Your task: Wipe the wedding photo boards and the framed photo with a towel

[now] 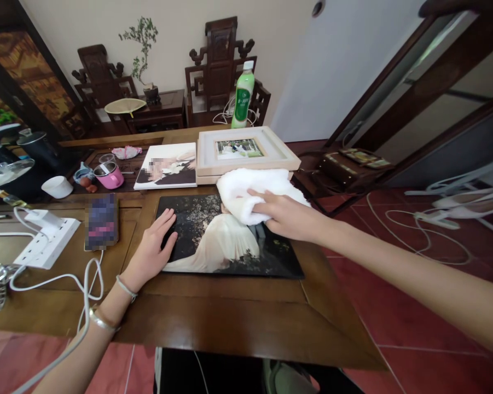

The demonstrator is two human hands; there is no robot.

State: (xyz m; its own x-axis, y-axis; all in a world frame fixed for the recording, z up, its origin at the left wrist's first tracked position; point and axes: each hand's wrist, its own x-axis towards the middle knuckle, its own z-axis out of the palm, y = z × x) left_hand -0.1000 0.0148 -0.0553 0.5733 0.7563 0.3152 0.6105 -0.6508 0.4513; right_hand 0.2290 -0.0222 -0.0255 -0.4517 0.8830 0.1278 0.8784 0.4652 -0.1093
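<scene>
A dark photo panel (230,241) showing a pale gown lies flat on the wooden table (213,306). My left hand (154,246) rests on its left edge, fingers stretched out and slightly apart, holding nothing. At the panel's upper right, my right hand (285,213) grips a white fluffy cloth (256,189), its thumb and fingers pressed into the fabric. The cloth covers the panel's top right part and touches the front of a framed photo (248,150) behind. Left of that frame lies a smaller photo print (166,166).
A green bottle (243,98) stands behind the frame. To the left are a pink mug (109,176), a white cup (57,187), a phone (102,221) and a power strip (47,241). A white cable runs beside and over my left forearm.
</scene>
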